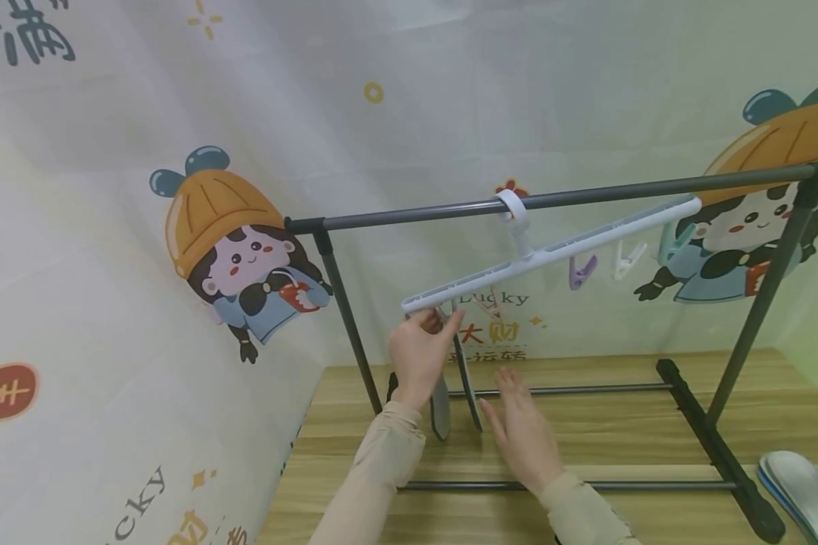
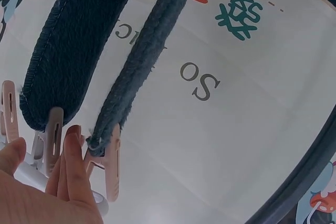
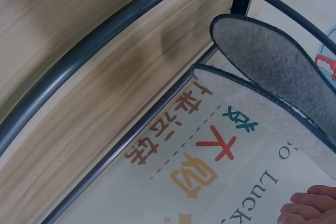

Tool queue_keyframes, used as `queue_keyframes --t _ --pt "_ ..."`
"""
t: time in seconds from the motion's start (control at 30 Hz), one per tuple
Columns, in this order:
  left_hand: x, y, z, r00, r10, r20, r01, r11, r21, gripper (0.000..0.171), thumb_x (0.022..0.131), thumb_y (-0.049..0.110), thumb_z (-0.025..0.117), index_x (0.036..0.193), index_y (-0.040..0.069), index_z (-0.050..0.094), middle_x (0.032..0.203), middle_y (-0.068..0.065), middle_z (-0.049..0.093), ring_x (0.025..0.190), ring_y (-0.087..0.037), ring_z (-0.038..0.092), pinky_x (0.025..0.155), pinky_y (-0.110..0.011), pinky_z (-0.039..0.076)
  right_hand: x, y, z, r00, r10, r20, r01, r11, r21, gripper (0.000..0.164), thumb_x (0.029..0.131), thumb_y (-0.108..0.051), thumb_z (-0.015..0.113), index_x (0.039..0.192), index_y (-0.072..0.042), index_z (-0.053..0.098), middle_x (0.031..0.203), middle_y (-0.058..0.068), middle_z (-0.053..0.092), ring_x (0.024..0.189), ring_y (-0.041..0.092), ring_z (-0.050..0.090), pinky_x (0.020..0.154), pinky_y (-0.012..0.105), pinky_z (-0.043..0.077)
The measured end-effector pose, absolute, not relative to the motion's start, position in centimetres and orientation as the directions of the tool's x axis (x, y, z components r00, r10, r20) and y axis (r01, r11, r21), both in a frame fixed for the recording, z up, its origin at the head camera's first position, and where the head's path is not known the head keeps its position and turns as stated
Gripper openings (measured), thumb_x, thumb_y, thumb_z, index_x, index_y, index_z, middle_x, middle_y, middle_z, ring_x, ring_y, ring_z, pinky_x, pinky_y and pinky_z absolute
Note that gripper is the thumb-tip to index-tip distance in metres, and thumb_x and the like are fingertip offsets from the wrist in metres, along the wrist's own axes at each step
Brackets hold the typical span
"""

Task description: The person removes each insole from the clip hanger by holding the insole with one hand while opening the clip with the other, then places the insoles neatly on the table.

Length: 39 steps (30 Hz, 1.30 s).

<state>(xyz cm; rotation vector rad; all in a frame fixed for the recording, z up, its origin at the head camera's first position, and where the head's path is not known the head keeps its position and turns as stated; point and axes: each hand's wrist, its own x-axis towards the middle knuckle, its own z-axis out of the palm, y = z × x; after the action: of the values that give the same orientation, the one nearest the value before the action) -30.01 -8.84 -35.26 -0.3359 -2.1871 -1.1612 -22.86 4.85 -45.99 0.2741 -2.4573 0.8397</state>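
Note:
A white hanger (image 1: 566,250) hangs tilted from the rack's top bar, its left end lower. Two plush-sided insoles, one (image 2: 79,51) broad side on and one (image 2: 142,61) edge on, dangle from clips at that end. My left hand (image 1: 419,352) is up at the clips. In the left wrist view its thumb and fingers stand spread either side of a grey clip (image 2: 54,137), with a gap at the thumb. A pink clip (image 2: 113,163) bites the edge-on insole. My right hand (image 1: 523,435), fingers extended, is lower, just right of the insoles.
A dark metal rack (image 1: 760,303) stands on the wood-grain surface (image 1: 613,431). Purple (image 1: 582,272), white (image 1: 629,260) and teal (image 1: 675,241) clips hang from the hanger's right half. More insoles (image 1: 807,496) lie at the lower right. Behind is a printed backdrop (image 1: 423,144).

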Motion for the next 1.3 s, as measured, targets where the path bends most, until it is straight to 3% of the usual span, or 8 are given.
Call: queue_keyframes --t 0.6,1.3 --pt "-30.9 -8.1 -35.1 -0.775 -0.116 0.622 0.43 0.624 0.652 0.034 0.082 0.039 0.079 0.084 0.006 0.077 0.078 -0.008 0.077 0.069 -0.018 0.075 0.062 -0.031 0.059 -23.4 3.9 -46.6 -0.876 -0.056 0.479 -0.328 0.797 -0.507 0.059 0.102 -0.03 0.055 0.142 0.011 0.042 0.15 0.027 0.041 0.141 0.041 0.037 0.112 0.053 0.036" --pt "-30.1 -8.4 -34.9 -0.777 -0.089 0.623 0.449 0.615 0.648 0.031 0.085 0.038 0.076 0.077 0.008 0.078 0.072 -0.007 0.076 0.063 -0.016 0.073 0.055 -0.025 0.056 -23.9 3.5 -46.9 -0.862 -0.046 0.505 -0.322 0.819 -0.475 0.06 0.098 -0.027 0.061 0.141 0.012 0.043 0.146 0.03 0.044 0.137 0.044 0.043 0.109 0.054 0.039"
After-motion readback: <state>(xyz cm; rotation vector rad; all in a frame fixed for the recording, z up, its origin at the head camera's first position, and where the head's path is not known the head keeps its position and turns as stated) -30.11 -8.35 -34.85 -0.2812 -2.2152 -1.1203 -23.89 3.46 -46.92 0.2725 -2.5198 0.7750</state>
